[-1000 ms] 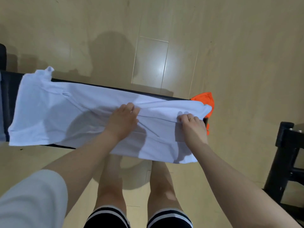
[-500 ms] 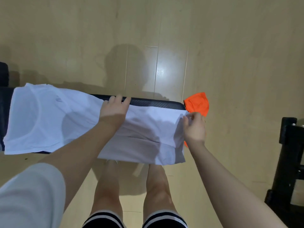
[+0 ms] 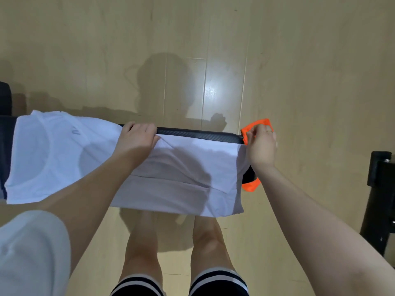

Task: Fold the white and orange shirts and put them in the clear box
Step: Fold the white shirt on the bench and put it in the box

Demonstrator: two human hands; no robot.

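Note:
The white shirt (image 3: 183,167) lies lengthwise across a black bench (image 3: 198,135), its near edge hanging over the front. My left hand (image 3: 136,139) grips the shirt's folded far edge at the middle of the bench. My right hand (image 3: 261,148) has curled fingers at the shirt's far right corner and pinches that edge, right against the orange shirt (image 3: 252,184). Only small parts of the orange shirt show, poking out at the bench's right end, above and below my right hand. No clear box is in view.
Pale wooden floor surrounds the bench. A black metal stand (image 3: 380,189) rises at the right edge of view. A dark rounded object (image 3: 4,99) sits at the far left, behind the bench. My bare legs stand close to the bench's front.
Both hands carried the shirt's folded edge from the middle of the bench to its far edge. My right hand also moved rightwards to the bench's end, by the orange shirt.

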